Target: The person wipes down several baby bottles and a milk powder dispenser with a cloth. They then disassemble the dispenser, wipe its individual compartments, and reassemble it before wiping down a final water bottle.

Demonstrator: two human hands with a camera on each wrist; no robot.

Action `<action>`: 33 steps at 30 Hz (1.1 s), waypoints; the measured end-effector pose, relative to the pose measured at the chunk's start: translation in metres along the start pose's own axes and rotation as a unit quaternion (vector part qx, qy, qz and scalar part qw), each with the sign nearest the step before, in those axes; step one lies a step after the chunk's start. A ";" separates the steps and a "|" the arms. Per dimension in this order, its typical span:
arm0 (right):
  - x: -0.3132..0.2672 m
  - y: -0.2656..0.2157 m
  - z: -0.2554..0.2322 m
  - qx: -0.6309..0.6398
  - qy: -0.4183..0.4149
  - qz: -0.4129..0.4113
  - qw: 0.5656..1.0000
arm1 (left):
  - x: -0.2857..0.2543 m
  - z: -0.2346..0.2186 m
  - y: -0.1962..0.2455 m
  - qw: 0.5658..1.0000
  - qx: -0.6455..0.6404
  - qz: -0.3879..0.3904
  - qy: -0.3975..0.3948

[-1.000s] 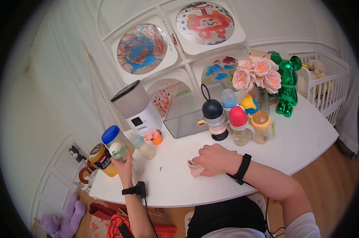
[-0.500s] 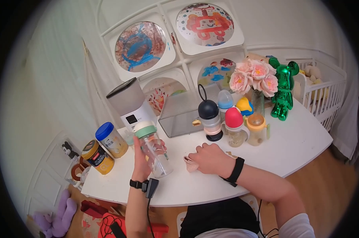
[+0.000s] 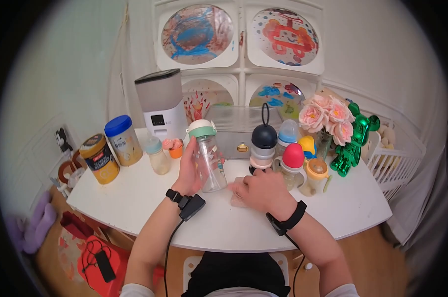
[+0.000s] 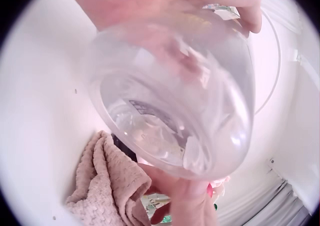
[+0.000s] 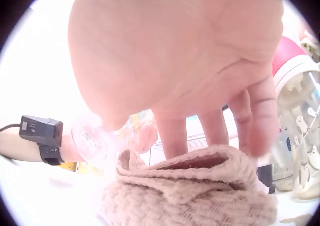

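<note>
My left hand grips a clear drinking bottle with a green and white lid, its base tilted toward the right. In the left wrist view the see-through bottle base fills the middle. My right hand holds a folded pink waffle-weave cloth low over the white table, close to the bottle base. From the right wrist, the fingers reach down behind the cloth folds, with their tips hidden. A red-topped baby bottle stands just beyond this hand.
At the left stand a yellow tin, a blue-lidded jar and a small milk bottle. Behind are a white dispenser and a grey case. Several bottles, flowers and a green bear figure stand right.
The left hand has brought the bottle from beside the tins at the left to the middle, near the cloth. The right hand stays at the cloth. The head view has turned and levelled.
</note>
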State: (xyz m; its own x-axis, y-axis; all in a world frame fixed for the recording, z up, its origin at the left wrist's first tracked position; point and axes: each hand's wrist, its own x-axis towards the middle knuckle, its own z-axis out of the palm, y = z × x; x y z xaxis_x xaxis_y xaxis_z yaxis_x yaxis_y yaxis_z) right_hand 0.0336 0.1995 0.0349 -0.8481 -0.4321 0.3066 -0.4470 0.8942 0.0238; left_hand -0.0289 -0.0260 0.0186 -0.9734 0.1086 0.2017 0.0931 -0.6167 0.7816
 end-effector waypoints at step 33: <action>0.025 0.007 0.051 0.471 -0.096 -0.120 0.869 | -0.020 0.004 -0.006 0.995 -0.099 -0.029 -0.010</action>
State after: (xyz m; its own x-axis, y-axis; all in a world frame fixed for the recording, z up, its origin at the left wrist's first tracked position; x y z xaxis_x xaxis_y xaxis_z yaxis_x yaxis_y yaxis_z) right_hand -0.0051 0.1895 -0.0054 -0.6890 -0.6861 0.2336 -0.5758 0.3224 -0.7513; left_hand -0.0094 -0.0209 0.0123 -0.9716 0.1625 0.1722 -0.0081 -0.7497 0.6618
